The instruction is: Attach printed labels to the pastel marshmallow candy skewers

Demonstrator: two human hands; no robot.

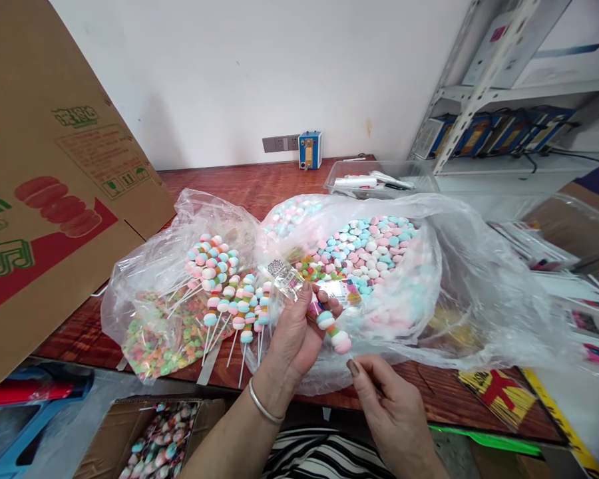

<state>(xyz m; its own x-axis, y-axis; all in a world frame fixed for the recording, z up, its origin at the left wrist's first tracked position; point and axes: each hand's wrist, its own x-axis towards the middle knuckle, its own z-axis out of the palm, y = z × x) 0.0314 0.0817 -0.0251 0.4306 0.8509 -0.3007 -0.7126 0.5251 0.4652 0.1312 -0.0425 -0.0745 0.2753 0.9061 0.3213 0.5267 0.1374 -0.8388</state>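
My left hand (298,336), with a bangle on the wrist, is closed on a clear printed plastic wrapper (285,278). From its fingers a marshmallow skewer (340,340) in pink, white and blue points down to the right. The skewer's upper end is hidden by the hand and wrapper. Thumb and fingers of my right hand (392,406) pinch its thin stick. To the left, several finished marshmallow skewers (212,263) lie heaped on clear plastic. Loose marshmallows (379,246) fill an open plastic bag behind my hands, with gummy candies (314,267) along its near side.
Another bag of gummies (164,339) lies at the table's front left. A big cardboard box (54,186) stands on the left; a smaller carton (110,436) below holds wrapped sweets. Behind are a clear plastic tray (419,188) and a blue device (310,150). Metal shelves (479,96) stand right.
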